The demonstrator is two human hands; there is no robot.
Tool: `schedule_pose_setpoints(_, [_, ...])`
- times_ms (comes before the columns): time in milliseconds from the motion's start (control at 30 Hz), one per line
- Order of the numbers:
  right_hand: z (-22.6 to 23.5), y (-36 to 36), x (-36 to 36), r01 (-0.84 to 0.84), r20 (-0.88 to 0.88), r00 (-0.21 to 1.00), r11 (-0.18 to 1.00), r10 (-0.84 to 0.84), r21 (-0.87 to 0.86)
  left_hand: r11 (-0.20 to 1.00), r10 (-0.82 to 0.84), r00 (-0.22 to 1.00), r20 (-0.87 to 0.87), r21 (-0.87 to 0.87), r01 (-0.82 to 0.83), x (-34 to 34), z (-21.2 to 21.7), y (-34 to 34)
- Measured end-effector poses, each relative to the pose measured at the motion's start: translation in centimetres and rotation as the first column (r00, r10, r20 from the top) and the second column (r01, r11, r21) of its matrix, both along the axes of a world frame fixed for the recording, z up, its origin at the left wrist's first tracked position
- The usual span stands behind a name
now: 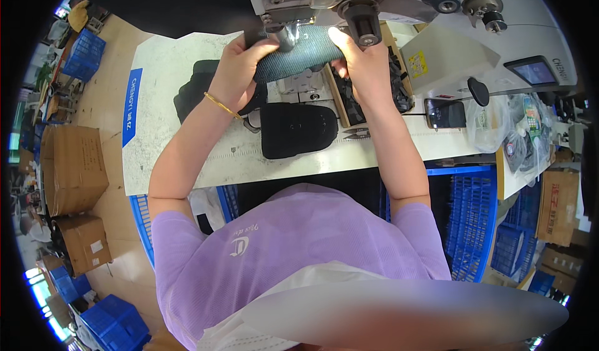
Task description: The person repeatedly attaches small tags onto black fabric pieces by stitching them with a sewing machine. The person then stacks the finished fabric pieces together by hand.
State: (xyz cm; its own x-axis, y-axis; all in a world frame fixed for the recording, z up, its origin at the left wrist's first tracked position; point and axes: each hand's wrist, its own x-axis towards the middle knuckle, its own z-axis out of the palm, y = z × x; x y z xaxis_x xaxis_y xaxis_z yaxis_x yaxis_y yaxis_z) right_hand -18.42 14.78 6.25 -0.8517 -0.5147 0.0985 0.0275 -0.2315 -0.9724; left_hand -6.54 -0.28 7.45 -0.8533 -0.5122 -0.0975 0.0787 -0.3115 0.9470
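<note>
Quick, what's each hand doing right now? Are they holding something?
Left hand: closed, holding the left end of the blue-green cloth.
Right hand: closed, holding the right end of that cloth, thumb on top.

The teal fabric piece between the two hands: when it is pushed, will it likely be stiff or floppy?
The teal fabric piece seems flexible but not limp: it spans the left hand and right hand without clear sagging. It is probably not very slippery, as its surface looks textured.
</note>
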Motion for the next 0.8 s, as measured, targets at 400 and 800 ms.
schedule_pose_setpoints(400, [0.7, -0.1, 0.2, 0.005, -0.052, 0.999, 0.999, -0.003, 0.048, 0.997, -0.063, 0.997, -0.038, 0.048, 0.065, 0.1, -1.0, -0.9])
schedule_pose_setpoints(800, [-0.1, 3.1, 4.0, -0.097, -0.006, 0.995, 0.995, 0.098, 0.026, 0.959, -0.199, 0.98, -0.013, 0.204, 0.197, 2.9, -0.7, 2.7])
